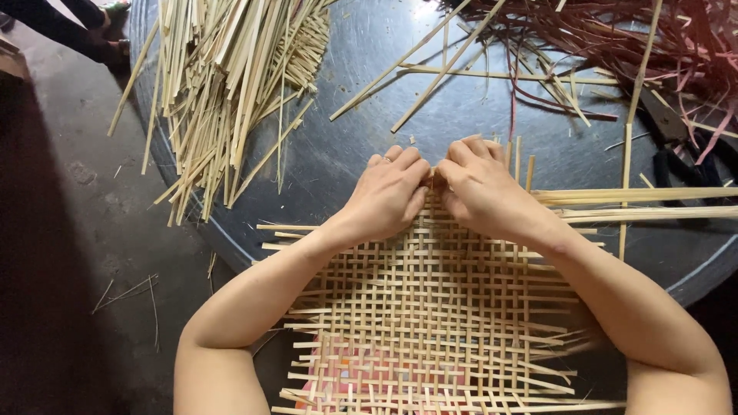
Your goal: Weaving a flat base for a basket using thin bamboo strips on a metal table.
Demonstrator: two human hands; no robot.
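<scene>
The woven bamboo mat (438, 307) lies in front of you, its far part on the round dark counter (346, 154) and its near part hanging over the counter's edge toward your body. Your left hand (388, 192) and your right hand (480, 188) meet at the far edge of the mat, knuckles almost touching each other. The fingers (407, 161) of both hands are curled and pressed together, and they pinch the thin strips at this edge; which strip exactly, I cannot tell. Two long strips (638, 204) go out from under your right hand to the right. A loose pile of pale bamboo strips (231, 84) lies on the counter far left, and reddish strips (615, 46) lie far right.
</scene>
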